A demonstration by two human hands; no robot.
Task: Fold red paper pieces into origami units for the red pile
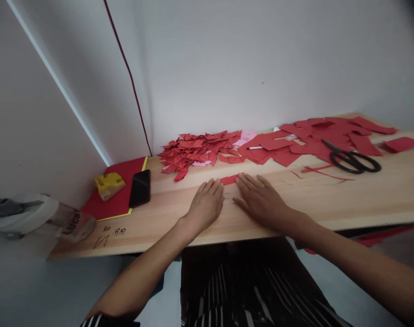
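Observation:
My left hand (207,204) and my right hand (259,197) lie flat on the wooden table (363,200), fingers stretched out, side by side. A small red paper piece (229,180) peeks out between and under the fingertips of both hands, which press on it. Behind it lies a heap of folded red paper pieces (200,152). To the right are flat red paper squares (322,136), with black scissors (352,160) on them.
A white pen (254,148) lies among the red sheets. At the left end are a black phone (140,187) and a yellow pack (110,185) on a red sheet (120,200). Thin red paper strips (324,174) lie near the scissors. A white wall stands behind.

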